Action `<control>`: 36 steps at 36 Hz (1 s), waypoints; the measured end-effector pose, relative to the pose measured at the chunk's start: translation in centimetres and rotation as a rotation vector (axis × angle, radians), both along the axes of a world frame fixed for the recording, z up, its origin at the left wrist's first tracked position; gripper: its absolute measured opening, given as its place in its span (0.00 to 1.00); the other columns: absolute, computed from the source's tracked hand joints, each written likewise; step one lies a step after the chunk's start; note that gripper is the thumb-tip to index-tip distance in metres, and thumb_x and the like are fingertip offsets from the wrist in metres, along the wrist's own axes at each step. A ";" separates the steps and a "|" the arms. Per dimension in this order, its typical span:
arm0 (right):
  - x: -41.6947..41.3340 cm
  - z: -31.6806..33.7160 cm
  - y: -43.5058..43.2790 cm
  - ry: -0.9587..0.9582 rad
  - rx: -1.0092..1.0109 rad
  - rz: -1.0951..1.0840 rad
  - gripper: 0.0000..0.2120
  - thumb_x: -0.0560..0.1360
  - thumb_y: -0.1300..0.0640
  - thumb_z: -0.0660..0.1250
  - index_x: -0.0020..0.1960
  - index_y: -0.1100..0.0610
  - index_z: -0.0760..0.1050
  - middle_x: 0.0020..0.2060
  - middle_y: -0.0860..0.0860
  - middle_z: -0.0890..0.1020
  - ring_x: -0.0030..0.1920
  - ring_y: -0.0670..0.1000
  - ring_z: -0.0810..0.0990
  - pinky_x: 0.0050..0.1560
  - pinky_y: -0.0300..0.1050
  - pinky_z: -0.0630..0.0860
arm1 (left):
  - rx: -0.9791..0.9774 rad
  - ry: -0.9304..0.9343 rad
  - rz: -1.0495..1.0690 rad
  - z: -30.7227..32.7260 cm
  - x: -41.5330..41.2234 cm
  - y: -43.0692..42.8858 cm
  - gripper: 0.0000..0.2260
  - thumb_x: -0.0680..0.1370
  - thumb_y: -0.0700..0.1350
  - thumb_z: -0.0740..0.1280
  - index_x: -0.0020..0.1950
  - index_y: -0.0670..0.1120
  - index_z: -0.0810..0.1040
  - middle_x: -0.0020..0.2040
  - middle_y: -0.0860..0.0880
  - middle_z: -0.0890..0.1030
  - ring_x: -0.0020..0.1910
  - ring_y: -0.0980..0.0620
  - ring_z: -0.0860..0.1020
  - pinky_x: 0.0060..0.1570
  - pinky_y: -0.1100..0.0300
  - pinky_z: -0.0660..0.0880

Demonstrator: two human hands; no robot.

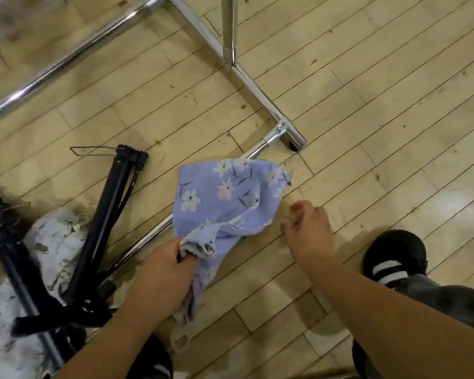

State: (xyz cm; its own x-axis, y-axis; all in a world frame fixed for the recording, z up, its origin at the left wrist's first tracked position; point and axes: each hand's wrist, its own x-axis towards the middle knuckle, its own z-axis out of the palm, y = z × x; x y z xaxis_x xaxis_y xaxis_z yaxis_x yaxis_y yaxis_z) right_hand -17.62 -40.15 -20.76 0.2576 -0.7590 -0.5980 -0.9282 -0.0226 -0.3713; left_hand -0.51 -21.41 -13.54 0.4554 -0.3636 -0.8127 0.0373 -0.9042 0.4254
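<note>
Purple cloth (225,198) with white flowers is the thing in hand. From the head view, it hangs low over the wood floor (367,132), in the middle of the picture. One low bar of the shiny metal rack (255,88) runs under it.

The left hand (166,269) holds the cloth by a bunched-up edge. Its fingers (186,262) are curled tight round the bunch. The rest of the cloth spreads up and away from the hand, and a thin strap end dangles down by the wrist.

The right hand (311,233) is just beside the cloth's right edge and does not touch it. Its fingers (298,207) are bent a little. Something thin shows near the tips, but I cannot tell if they pinch it.

A black tripod (101,214) lies folded on the left, partly on top of a white cloth (52,242). A black shoe (394,255) with white stripes stands on the right.

The job looks like picking the cloth up. To do it well, the right hand should take the loose far edge, so both hands share the cloth. Then lift straight up, so it does not catch on the rack bar or drag on the dirty floor.
</note>
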 end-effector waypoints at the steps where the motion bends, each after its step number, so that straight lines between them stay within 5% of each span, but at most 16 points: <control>1: 0.0 -0.2 -0.3 0.008 -0.011 0.021 0.12 0.78 0.59 0.70 0.61 0.54 0.75 0.55 0.52 0.74 0.47 0.52 0.76 0.48 0.43 0.70 | -0.020 -0.013 0.035 0.5 0.1 -0.1 0.12 0.84 0.45 0.64 0.43 0.45 0.79 0.30 0.52 0.80 0.30 0.60 0.79 0.29 0.68 0.70; 3: 0.2 -0.5 -0.7 0.030 -0.009 0.052 0.04 0.79 0.62 0.68 0.53 0.55 0.78 0.49 0.52 0.77 0.46 0.53 0.75 0.46 0.44 0.70 | -0.071 -0.008 0.105 1.3 0.1 -0.6 0.14 0.84 0.51 0.64 0.43 0.47 0.80 0.32 0.50 0.80 0.36 0.51 0.80 0.33 0.63 0.71; 5: 0.3 -0.5 -0.7 0.060 0.027 0.061 0.07 0.80 0.64 0.65 0.47 0.53 0.77 0.44 0.52 0.79 0.45 0.54 0.77 0.43 0.45 0.72 | -0.078 0.033 0.192 2.4 0.3 -1.7 0.12 0.83 0.57 0.62 0.47 0.53 0.81 0.37 0.53 0.82 0.42 0.55 0.81 0.40 0.62 0.74; 7: 0.5 -0.2 -0.7 0.077 0.054 0.048 0.08 0.80 0.63 0.64 0.47 0.53 0.79 0.45 0.53 0.82 0.47 0.56 0.80 0.46 0.48 0.77 | -0.020 0.092 0.272 3.6 0.7 -2.7 0.19 0.81 0.63 0.60 0.59 0.51 0.81 0.47 0.47 0.83 0.51 0.53 0.82 0.54 0.53 0.77; 9: 1.0 0.8 -0.8 0.045 0.077 -0.015 0.08 0.81 0.61 0.63 0.53 0.57 0.81 0.47 0.53 0.82 0.51 0.56 0.80 0.50 0.47 0.76 | -0.015 0.189 0.347 5.2 1.3 -3.5 0.22 0.79 0.67 0.59 0.63 0.55 0.79 0.51 0.52 0.84 0.51 0.54 0.82 0.59 0.52 0.74; 11: 2.0 2.4 -0.5 -0.022 0.103 -0.140 0.08 0.82 0.58 0.62 0.54 0.58 0.80 0.47 0.51 0.81 0.49 0.54 0.79 0.48 0.45 0.74 | -0.051 0.316 0.441 6.8 1.7 -4.0 0.16 0.82 0.61 0.61 0.60 0.55 0.82 0.49 0.56 0.87 0.48 0.55 0.85 0.59 0.53 0.76; 15: 4.6 7.3 0.9 -0.228 0.197 -0.402 0.13 0.83 0.52 0.59 0.46 0.56 0.78 0.43 0.54 0.83 0.46 0.59 0.84 0.51 0.58 0.83 | -0.167 0.400 0.526 9.6 2.1 -5.0 0.11 0.83 0.40 0.63 0.62 0.42 0.83 0.57 0.37 0.86 0.58 0.36 0.84 0.67 0.39 0.76; 19: 6.3 13.5 1.7 -0.387 0.254 -0.577 0.11 0.83 0.54 0.57 0.45 0.51 0.74 0.44 0.52 0.82 0.47 0.58 0.84 0.50 0.60 0.83 | -0.176 0.280 0.365 12.9 2.3 -5.3 0.09 0.84 0.36 0.64 0.58 0.40 0.83 0.53 0.38 0.87 0.48 0.43 0.86 0.51 0.50 0.81; 25: 6.2 24.4 2.5 -0.536 0.283 -0.548 0.11 0.83 0.52 0.58 0.48 0.53 0.76 0.41 0.53 0.81 0.39 0.52 0.79 0.49 0.61 0.82 | -0.276 -0.031 0.160 22.2 1.5 -5.1 0.08 0.83 0.46 0.68 0.53 0.45 0.86 0.42 0.48 0.89 0.41 0.52 0.87 0.38 0.63 0.80; 27: 6.0 27.5 2.4 -0.583 0.316 -0.504 0.11 0.83 0.53 0.59 0.50 0.56 0.78 0.41 0.53 0.81 0.39 0.51 0.79 0.44 0.56 0.83 | -0.275 -0.086 0.110 24.7 1.2 -5.1 0.09 0.82 0.52 0.69 0.50 0.49 0.86 0.40 0.52 0.88 0.40 0.56 0.87 0.41 0.60 0.81; 31: 5.1 34.6 2.9 -0.731 0.424 -0.384 0.09 0.83 0.53 0.63 0.52 0.56 0.81 0.50 0.52 0.83 0.43 0.49 0.84 0.38 0.44 0.83 | -0.270 -0.171 0.099 30.1 0.2 -4.7 0.14 0.79 0.58 0.70 0.45 0.48 0.82 0.29 0.59 0.84 0.28 0.64 0.82 0.26 0.71 0.72; 34: 4.3 39.2 3.5 -0.780 0.539 -0.246 0.08 0.83 0.51 0.66 0.52 0.53 0.82 0.54 0.50 0.84 0.51 0.50 0.85 0.46 0.51 0.86 | -0.342 -0.112 0.137 33.1 -0.8 -4.1 0.16 0.78 0.59 0.72 0.49 0.45 0.85 0.39 0.50 0.88 0.39 0.54 0.87 0.46 0.54 0.83; 36: 3.5 42.0 3.7 -0.814 0.605 -0.123 0.10 0.83 0.50 0.66 0.51 0.54 0.82 0.53 0.50 0.86 0.54 0.49 0.85 0.50 0.51 0.86 | -0.425 -0.046 0.143 35.3 -1.6 -3.5 0.10 0.80 0.52 0.72 0.52 0.47 0.86 0.46 0.48 0.89 0.49 0.49 0.87 0.60 0.45 0.81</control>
